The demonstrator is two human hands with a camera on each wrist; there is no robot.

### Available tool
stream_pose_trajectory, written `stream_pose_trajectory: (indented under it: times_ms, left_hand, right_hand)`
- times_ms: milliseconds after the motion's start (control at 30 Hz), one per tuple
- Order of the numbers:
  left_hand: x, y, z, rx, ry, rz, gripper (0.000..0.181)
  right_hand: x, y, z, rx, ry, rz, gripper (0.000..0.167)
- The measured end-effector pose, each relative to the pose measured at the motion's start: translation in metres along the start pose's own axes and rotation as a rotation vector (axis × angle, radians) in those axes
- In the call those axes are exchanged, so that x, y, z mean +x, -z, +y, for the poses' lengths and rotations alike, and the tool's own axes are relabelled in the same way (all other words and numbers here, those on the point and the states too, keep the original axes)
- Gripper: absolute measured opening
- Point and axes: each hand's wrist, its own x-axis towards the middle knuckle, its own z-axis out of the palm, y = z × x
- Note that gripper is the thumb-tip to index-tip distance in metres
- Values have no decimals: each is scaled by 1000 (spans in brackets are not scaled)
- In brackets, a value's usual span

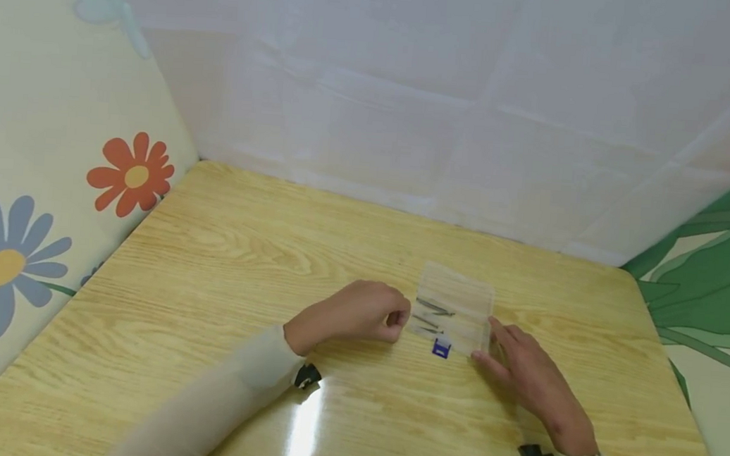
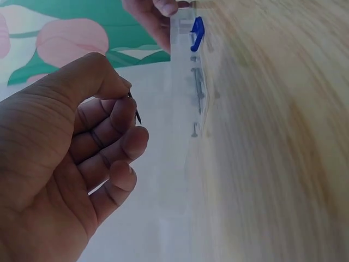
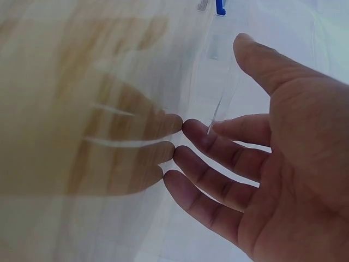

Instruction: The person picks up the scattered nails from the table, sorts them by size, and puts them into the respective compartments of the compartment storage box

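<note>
A clear plastic box (image 1: 459, 287) with a blue latch (image 1: 441, 348) on its near side lies on the wooden table. Several thin dark metal pieces (image 1: 436, 307) lie in it, looking like nails or screws. Left of the box, my left hand (image 1: 368, 311) pinches a short, thin, dark pointed piece (image 2: 135, 109) between thumb and forefinger; its kind is unclear, and its upper end is hidden by the fingers. My right hand (image 1: 523, 370) is at the box's right side, fingers loosely extended. In the right wrist view, its fingertips (image 3: 191, 128) reach the table and box edge.
The wood-grain table (image 1: 262, 249) spreads out around the box. A white cloth wall (image 1: 411, 118) rises behind it, with flower-painted panels (image 1: 39, 163) at the left and right. Dark wrist cameras (image 1: 308, 376) sit below both cuffs.
</note>
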Motion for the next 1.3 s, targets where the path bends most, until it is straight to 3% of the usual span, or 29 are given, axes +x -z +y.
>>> stream_pose_trajectory:
  times_ms: [267, 567, 833, 1067, 1300]
  left_hand:
    - [24, -11, 9, -13, 0, -68, 20]
    - [55, -19, 20, -43, -26, -77, 18]
    - [77, -28, 26, -61, -13, -117, 12]
    - [90, -31, 31, -94, 1, -162, 9]
    - [95, -31, 34, -90, 14, -163, 15]
  right_hand:
    - [0, 1, 0, 11, 6, 7, 72]
    - [0, -2, 3, 25, 35, 30, 70]
    - [0, -1, 2, 23, 47, 33, 69]
    - [-1, -1, 3, 19, 48, 36, 69]
    - [-1, -2, 4, 30, 43, 27, 70]
